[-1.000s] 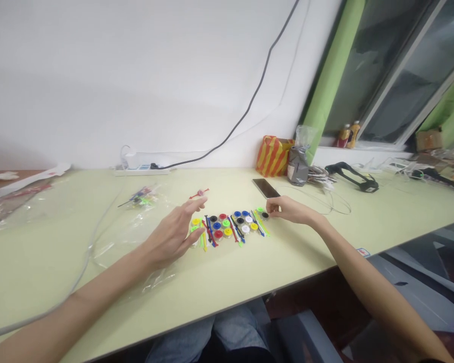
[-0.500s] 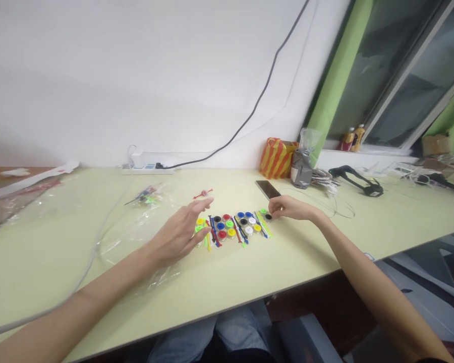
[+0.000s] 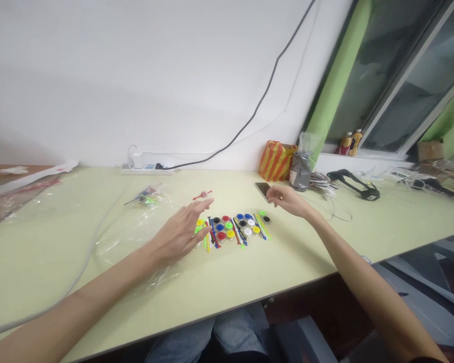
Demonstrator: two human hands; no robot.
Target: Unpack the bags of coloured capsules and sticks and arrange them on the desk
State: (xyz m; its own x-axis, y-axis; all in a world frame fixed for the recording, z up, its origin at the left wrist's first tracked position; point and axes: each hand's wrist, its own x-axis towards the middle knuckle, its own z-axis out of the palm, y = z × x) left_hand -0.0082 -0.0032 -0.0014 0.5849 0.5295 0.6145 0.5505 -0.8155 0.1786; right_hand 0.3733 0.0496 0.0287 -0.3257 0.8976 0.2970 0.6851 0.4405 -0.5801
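Small round discs [image 3: 229,225] and thin coloured sticks [image 3: 238,231] lie in a band on the pale counter [image 3: 249,277], between the two hands. The band's long axis runs left to right, its right end slightly farther from the person. Within it the sticks lie in three bundles between clusters of discs. Each bundle slants across the band, far ends toward the left and near ends toward the right. Several sticks have arrow-shaped tips at the near end. The discs lie flat, coloured faces up.

Beyond the band, a separate red stick [image 3: 204,194] with a round piece at its middle lies nearly crosswise, its right end a little farther away than its left.

The left hand [image 3: 179,229] is over the band's left end, thumb and fingers well apart; contact with the discs there cannot be told. The right hand [image 3: 288,200] is beyond the right end, near a black disc [image 3: 266,220], fingers curled in toward the thumb; whether they pinch anything cannot be told. It partly hides a phone [image 3: 262,188].
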